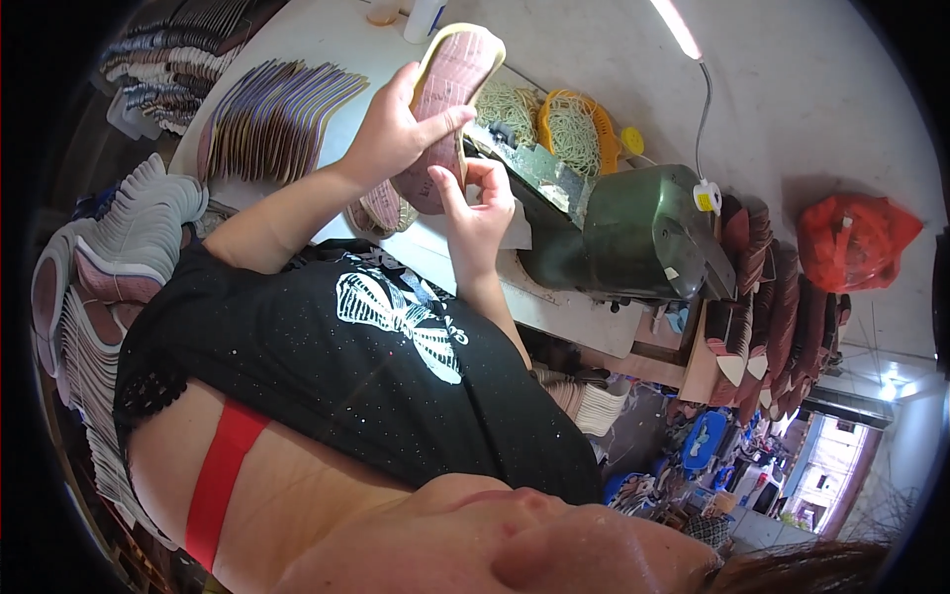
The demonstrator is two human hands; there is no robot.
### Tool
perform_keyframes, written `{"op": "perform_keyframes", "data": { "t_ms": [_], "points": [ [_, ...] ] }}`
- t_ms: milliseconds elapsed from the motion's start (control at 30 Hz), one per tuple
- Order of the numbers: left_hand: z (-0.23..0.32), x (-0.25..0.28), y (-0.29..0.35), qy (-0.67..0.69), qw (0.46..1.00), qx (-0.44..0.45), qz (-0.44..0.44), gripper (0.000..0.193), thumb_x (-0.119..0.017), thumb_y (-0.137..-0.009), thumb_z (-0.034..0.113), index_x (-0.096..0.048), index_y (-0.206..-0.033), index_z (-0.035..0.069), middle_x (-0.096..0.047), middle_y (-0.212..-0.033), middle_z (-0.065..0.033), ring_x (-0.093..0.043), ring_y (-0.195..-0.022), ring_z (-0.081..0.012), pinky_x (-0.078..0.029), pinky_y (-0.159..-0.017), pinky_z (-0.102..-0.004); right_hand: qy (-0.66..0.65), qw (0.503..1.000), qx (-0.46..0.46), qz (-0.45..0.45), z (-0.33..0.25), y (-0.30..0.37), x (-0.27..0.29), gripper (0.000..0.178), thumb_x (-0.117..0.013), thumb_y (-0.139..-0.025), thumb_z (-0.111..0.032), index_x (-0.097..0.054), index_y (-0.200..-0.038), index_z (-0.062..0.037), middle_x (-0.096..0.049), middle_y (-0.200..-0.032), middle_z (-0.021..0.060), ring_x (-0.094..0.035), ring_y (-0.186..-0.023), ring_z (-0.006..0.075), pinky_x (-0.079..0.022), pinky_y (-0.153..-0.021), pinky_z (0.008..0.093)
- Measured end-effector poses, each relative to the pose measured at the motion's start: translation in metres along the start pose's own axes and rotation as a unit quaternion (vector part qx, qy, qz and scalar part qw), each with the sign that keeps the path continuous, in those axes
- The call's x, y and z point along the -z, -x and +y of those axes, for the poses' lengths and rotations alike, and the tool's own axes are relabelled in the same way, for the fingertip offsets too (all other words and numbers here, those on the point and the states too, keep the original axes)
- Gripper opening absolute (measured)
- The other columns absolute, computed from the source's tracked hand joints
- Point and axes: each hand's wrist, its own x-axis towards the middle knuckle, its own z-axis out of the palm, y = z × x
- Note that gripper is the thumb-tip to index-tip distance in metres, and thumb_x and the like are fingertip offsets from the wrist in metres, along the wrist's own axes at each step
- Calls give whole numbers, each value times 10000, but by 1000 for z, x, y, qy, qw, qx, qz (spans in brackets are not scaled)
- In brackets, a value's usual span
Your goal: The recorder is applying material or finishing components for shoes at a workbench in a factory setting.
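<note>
Left hand (pixel 388 139) grips a pink, yellow-edged, fabric-like shoe insole (pixel 453 87); right hand (pixel 479 216), below that grip, pinch uncertain, should steady its edge lightly.

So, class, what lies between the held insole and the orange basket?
In the head view, a heap of pale green strands lies between the held insole and the orange basket.

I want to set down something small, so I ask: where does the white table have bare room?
Bare white tabletop shows between the fanned insoles and the white bottle; a smaller strip lies on the near side of the green sewing machine. Beyond it crowd pale cords and a yellow basket. The held insole hides part.
</note>
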Motion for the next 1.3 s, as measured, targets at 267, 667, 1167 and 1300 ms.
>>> {"op": "perform_keyframes", "data": {
  "t_ms": [267, 667, 1167, 1300],
  "points": [
    [-9, 16, 6, 62, 997, -4, 38, 427, -734, -774, 229, -530, -1041, -33, -636, -915, -101, -595, -827, -120, -474, -760, -275, -147, 982, -87, -78, -12, -4, 10, 188, -675, -821, -79, -659, -968, 37, -670, -872, 75, -604, -759, 106, -478, -706, 239],
    [4, 16, 24, -127, 991, 7, -39, 517, -733, -751, 310, -502, -1065, -29, -633, -905, -205, -643, -840, -240, -488, -742, -319, 46, 981, -46, -185, -8, -6, 15, 214, -647, -861, -131, -676, -1014, 15, -685, -815, 43, -589, -734, 61, -488, -686, 224],
    [-21, -1, 12, 122, 950, 149, -246, 355, -705, -790, 191, -590, -1052, -17, -657, -944, -74, -604, -859, -121, -477, -800, -275, -89, 992, -83, -34, 2, 1, 31, 187, -637, -849, -25, -637, -1020, 49, -679, -873, 68, -613, -750, 90, -484, -692, 216],
    [-17, 4, 16, 37, 965, 148, -214, 356, -709, -786, 192, -595, -1049, -20, -663, -944, -84, -611, -853, -129, -478, -803, -283, 235, 965, 20, -117, -6, 0, 29, 268, -620, -859, -76, -610, -1106, 27, -665, -814, 125, -634, -690, 158, -492, -641, 256]
  ]
}}
